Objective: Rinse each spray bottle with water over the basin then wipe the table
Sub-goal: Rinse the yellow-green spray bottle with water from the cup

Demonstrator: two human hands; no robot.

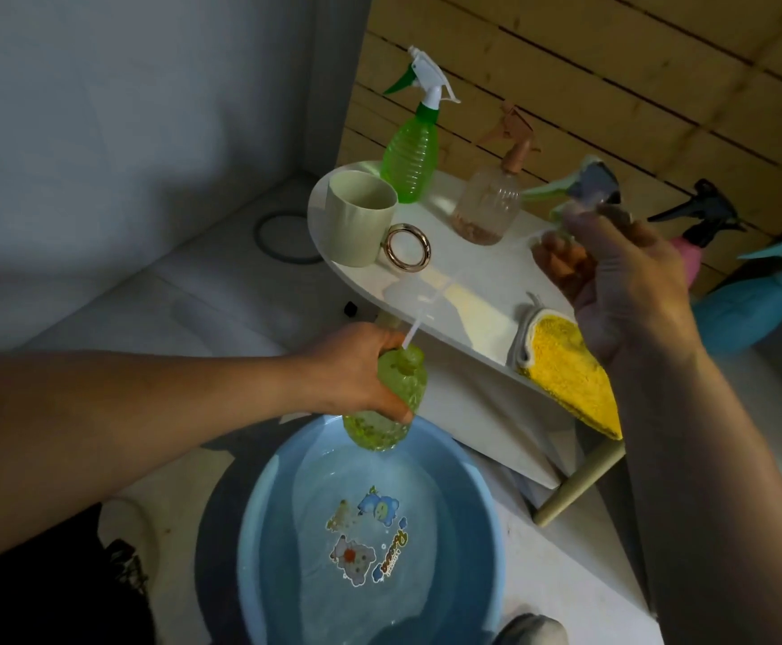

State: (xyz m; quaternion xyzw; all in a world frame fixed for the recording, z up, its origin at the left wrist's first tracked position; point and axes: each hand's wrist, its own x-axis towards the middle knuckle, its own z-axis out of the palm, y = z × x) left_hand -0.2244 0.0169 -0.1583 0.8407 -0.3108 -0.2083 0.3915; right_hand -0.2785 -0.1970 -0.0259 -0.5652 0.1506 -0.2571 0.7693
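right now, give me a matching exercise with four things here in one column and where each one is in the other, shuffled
Things
1. small green textured bottle body
2. pale green mug with the gold ring handle
3. yellow fluffy cloth
4. green and grey trigger sprayer head

Places
A. draped over the near edge of the white table
B. gripped in the left hand, above the blue basin
C. held up in the right hand
D. standing on the table beside the tall green spray bottle

Pairs: 1-B, 2-D, 3-A, 4-C
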